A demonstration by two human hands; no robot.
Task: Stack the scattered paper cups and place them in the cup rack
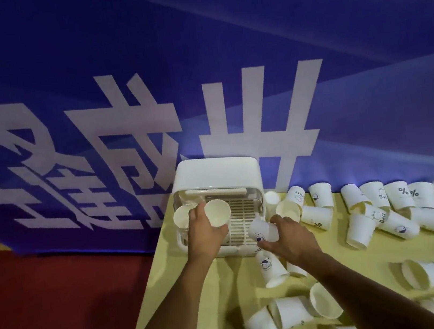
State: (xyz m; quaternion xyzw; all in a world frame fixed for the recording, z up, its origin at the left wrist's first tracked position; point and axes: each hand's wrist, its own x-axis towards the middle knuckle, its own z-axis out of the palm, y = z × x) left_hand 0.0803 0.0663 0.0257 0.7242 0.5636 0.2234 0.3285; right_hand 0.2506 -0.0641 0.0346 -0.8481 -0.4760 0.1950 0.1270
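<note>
A white cup rack (216,174) with a slatted floor stands at the yellow table's far left corner. My left hand (201,230) holds a white paper cup (217,211) with its mouth towards me, right over the rack's front. Another cup (181,217) sits at the rack's left side, touching that hand. My right hand (291,233) grips a tilted printed cup (262,231) just right of the rack's front. Several white paper cups lie scattered over the table, such as one cup (272,268) under my right wrist.
The yellow table (209,292) ends close to the left, above a red floor (47,302). A blue banner (196,69) with white characters hangs behind the rack. Cups crowd the right side (400,194) and the near edge (325,300).
</note>
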